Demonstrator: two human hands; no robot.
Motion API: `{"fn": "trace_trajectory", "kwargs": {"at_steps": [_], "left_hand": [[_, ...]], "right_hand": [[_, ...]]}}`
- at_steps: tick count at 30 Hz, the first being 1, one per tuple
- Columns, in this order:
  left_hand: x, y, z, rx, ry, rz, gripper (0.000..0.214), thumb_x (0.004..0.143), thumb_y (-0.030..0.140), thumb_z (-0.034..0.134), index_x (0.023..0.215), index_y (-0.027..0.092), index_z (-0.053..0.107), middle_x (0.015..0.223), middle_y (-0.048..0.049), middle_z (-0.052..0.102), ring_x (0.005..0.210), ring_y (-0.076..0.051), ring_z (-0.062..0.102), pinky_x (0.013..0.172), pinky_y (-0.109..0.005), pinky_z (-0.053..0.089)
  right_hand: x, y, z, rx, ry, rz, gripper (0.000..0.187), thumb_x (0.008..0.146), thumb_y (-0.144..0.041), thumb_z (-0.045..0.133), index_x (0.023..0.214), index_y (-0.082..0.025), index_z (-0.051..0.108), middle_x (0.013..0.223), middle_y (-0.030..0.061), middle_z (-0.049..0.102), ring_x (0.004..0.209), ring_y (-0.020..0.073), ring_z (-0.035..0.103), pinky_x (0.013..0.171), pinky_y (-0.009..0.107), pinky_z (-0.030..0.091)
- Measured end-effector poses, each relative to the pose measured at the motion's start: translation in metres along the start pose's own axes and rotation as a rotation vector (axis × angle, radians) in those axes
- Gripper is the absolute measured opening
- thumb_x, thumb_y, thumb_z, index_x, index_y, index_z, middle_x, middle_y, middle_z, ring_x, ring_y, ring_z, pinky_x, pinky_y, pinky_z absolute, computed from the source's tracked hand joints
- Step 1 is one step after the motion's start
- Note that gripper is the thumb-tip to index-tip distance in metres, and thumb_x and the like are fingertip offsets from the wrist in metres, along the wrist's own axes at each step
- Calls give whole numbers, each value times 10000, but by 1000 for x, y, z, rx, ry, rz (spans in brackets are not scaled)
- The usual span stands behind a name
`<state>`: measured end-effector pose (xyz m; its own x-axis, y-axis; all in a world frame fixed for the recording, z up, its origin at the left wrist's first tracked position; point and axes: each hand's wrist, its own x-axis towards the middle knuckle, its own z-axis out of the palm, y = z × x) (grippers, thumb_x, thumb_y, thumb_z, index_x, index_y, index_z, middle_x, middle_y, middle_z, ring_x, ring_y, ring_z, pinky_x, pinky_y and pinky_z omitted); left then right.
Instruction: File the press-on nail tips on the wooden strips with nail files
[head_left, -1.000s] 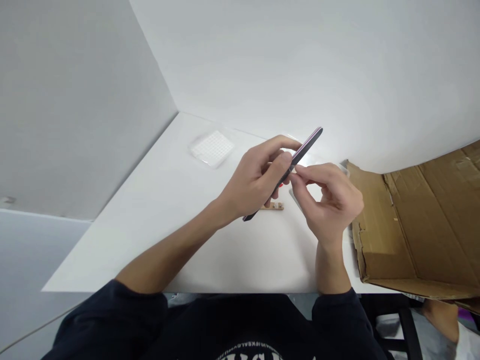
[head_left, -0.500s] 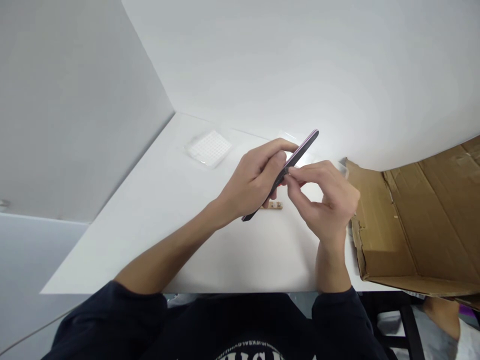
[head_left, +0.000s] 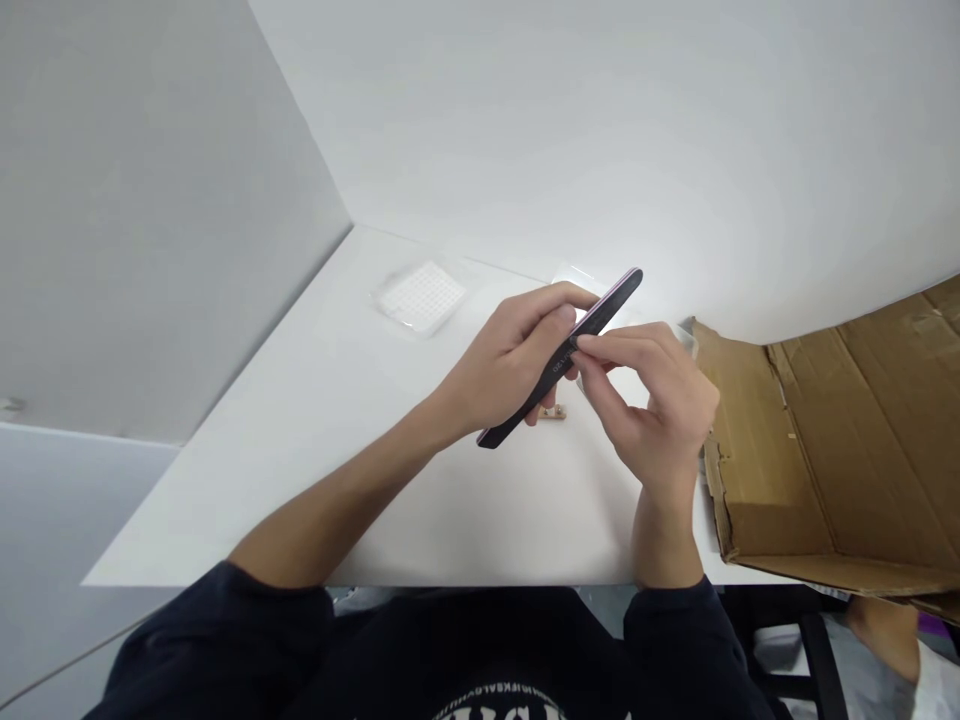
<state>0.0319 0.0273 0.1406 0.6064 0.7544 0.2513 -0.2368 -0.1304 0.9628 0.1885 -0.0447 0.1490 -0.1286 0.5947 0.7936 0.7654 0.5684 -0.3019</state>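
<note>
A long dark nail file (head_left: 517, 420) with a pinkish edge and small printed digits slants up to the right above the table. My left hand (head_left: 510, 360) is closed around its middle, thumb on the near side. My right hand (head_left: 652, 390) is in a pinch, thumb and forefinger tips touching the file's dark face. Whatever small thing lies between those fingertips is too tiny to name. Below the file, a small wooden strip with little round metallic spots (head_left: 553, 411) lies on the table, partly hidden by my left fingers.
On the white table (head_left: 300, 430), a clear packet with a white grid of small pieces (head_left: 421, 297) lies at the back left. An open cardboard box (head_left: 787, 480) stands on the right. Clear plastic (head_left: 574, 273) shows behind my hands. Another person's arm (head_left: 885, 630) appears at lower right.
The nail file has rolled slightly so more of its dark face and printing shows, and its upper end is a little lower. My right hand keeps its pinch at the file.
</note>
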Motion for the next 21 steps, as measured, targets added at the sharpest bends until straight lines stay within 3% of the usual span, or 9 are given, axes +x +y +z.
{"fn": "trace_trajectory", "kwargs": {"at_steps": [6, 10, 12, 14, 18, 21], "left_hand": [[2, 0, 2, 23, 1, -11, 318, 1088, 438, 502, 1136, 197, 704, 578, 45, 584, 350, -105, 555, 308, -199, 399], [2, -2, 2, 24, -9, 7, 289, 1091, 389, 488, 1138, 198, 699, 564, 56, 575, 346, -104, 553, 307, -193, 400], [2, -2, 1, 25, -9, 4, 285, 1091, 385, 485, 1133, 203, 700, 558, 58, 570, 344, -108, 554, 301, -196, 397], [2, -3, 1, 25, -8, 3, 288, 1093, 389, 484, 1128, 205, 703, 555, 58, 570, 343, -107, 554, 298, -195, 394], [2, -3, 1, 17, -13, 1, 283, 1090, 389, 495, 1138, 207, 705, 554, 61, 576, 336, -104, 551, 296, -194, 397], [2, -1, 0, -6, -13, -3, 309, 1087, 425, 510, 1134, 194, 710, 570, 51, 596, 339, -101, 552, 295, -196, 395]], "right_hand": [[-2, -7, -10, -110, -91, -37, 203, 995, -101, 643, 1048, -281, 720, 919, 9, 774, 840, 182, 731, 730, 341, 624], [-2, -11, -13, -118, -58, -41, 219, 991, -84, 641, 1069, -277, 710, 947, 21, 770, 873, 187, 720, 754, 343, 605], [-3, -11, -13, -110, -129, -31, 204, 997, -91, 638, 1059, -273, 708, 942, 19, 763, 869, 183, 712, 740, 333, 598], [-3, -11, -13, -104, -165, -11, 196, 999, -95, 636, 1041, -272, 711, 919, 14, 759, 853, 180, 708, 732, 331, 596], [-1, -11, -14, -78, -78, 41, 188, 993, -106, 645, 1012, -273, 729, 919, 15, 773, 857, 185, 717, 768, 355, 610], [0, -9, -17, 48, -150, 153, 134, 980, -147, 684, 976, -268, 741, 887, 4, 765, 820, 175, 722, 741, 345, 621]]}}
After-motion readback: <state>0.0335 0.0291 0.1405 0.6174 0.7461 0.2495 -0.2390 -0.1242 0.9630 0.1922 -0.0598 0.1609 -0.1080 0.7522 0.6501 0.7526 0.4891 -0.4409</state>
